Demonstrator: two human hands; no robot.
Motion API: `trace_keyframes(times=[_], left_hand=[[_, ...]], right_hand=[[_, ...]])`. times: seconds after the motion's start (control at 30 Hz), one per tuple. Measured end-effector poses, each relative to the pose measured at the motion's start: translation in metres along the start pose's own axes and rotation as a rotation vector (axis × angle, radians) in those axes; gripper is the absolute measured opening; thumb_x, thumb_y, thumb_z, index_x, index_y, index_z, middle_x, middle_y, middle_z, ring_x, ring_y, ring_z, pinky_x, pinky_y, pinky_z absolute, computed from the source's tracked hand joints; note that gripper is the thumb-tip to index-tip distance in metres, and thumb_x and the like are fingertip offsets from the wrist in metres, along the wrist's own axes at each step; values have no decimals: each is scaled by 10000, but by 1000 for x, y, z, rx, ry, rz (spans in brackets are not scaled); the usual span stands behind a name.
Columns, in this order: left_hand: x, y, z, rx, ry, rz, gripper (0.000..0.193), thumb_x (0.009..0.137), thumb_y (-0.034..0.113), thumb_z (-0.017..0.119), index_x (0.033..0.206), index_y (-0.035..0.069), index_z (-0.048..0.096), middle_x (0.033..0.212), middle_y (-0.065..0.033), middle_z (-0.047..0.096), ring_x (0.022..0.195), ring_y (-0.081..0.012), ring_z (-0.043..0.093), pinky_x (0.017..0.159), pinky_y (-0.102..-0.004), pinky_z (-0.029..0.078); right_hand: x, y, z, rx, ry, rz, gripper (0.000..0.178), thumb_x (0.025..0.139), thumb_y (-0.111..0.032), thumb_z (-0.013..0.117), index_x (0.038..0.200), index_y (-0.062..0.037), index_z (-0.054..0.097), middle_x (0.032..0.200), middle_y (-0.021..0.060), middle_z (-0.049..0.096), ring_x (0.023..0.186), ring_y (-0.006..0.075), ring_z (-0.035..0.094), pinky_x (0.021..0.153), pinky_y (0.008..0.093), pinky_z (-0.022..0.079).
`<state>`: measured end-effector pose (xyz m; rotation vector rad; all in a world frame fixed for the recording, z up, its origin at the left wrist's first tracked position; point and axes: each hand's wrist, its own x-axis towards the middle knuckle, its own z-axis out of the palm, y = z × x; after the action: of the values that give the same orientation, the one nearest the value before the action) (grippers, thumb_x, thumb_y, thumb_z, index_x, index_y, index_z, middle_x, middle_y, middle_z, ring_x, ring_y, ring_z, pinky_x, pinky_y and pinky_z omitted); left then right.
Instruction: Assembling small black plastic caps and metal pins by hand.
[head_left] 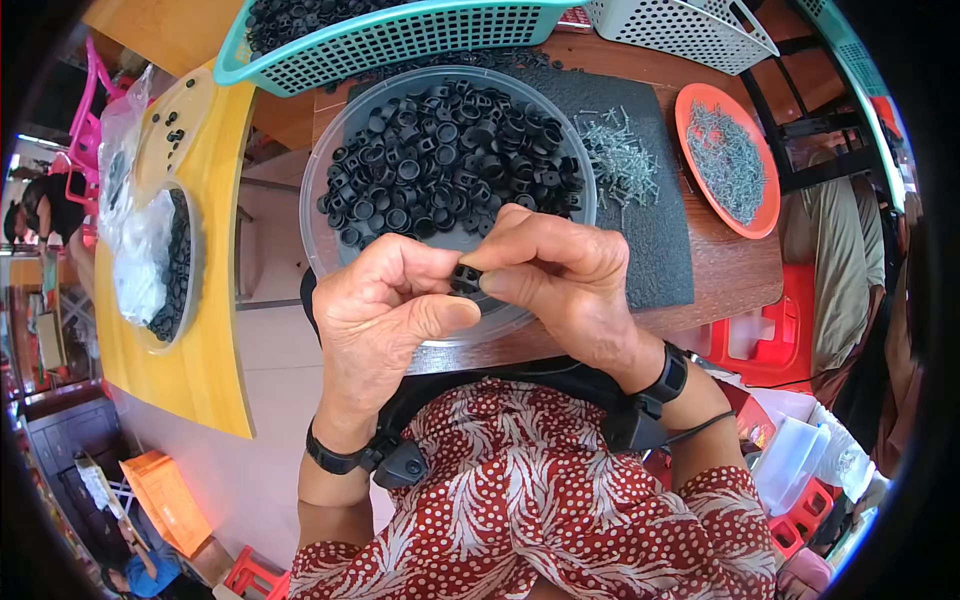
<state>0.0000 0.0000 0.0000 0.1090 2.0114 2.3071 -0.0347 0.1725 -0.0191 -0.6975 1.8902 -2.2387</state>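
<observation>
Both bare hands meet over near rim of clear round plastic tub (310, 190); small black plastic part (465, 280) is between the fingertips, above tub's near edge. Left hand (375, 310): thumb and index finger clamped on part from left. Right hand (570, 280): thumb and index finger pinched together on part's right side; cannot tell if anything else is in the pinch. Tub holds many loose black plastic caps (440, 160). Right of tub, silvery metal pins (622, 160) heaped on dark mat (660, 265); more pins in orange plate (763, 218) beyond
</observation>
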Motion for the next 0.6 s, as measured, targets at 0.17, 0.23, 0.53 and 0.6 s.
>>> trace_keyframes(times=[0.17,0.23,0.53,0.6], left_hand=[[0,5,3,-101,42,-5,275,706,-27,727,944,-62,593,835,-87,643,741,-93,594,671,-217,506],[0,3,2,-90,54,-2,275,706,-30,727,944,-61,593,834,-85,642,736,-93,594,667,-217,506],[1,3,0,-97,69,-37,290,682,-22,750,924,-52,593,817,-82,636,693,-82,585,618,-204,498],[1,3,-1,-102,66,-48,291,676,-15,757,913,-50,593,811,-80,634,686,-79,582,612,-202,496]], right_hand=[[1,2,3,0,19,-75,175,732,108,632,864,-6,642,812,47,595,758,104,564,654,213,456],[1,3,5,7,46,-63,174,729,103,638,861,-11,644,812,45,597,757,100,558,654,214,452],[2,1,6,-50,84,-14,170,721,84,651,848,-29,660,799,17,587,715,73,517,633,205,424],[2,0,5,4,72,58,171,722,87,647,849,-26,662,791,11,580,712,66,512,634,202,422]])
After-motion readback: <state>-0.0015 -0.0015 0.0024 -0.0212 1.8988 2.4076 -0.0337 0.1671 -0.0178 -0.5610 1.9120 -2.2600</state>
